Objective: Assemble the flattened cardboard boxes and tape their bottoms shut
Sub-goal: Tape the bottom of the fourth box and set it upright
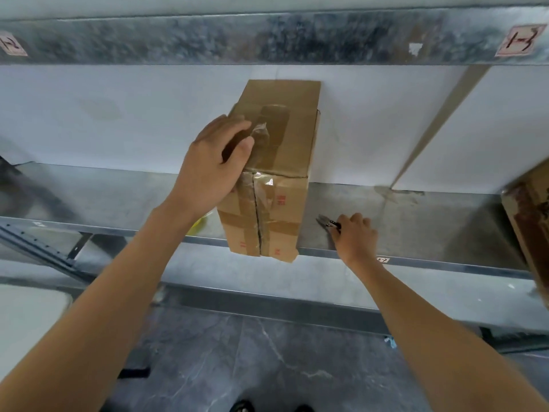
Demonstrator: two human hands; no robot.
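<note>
A brown cardboard box (285, 150) stands assembled on the metal shelf (401, 221), its near end sticking out over the shelf's front edge. Clear and brown tape crosses its top and its front seam. My left hand (214, 162) rests on the box's top left edge, thumb and fingers pressing the tape there. To the right of the box my right hand (355, 236) lies on the shelf and grips a small pair of scissors (328, 224), whose blades point left toward the box.
A second cardboard box (531, 227) leans at the shelf's right end. A white wall panel backs the shelf, and a metal beam (267, 37) with paper labels runs above. Something yellow (200, 226) shows behind my left wrist. Grey marble floor lies below.
</note>
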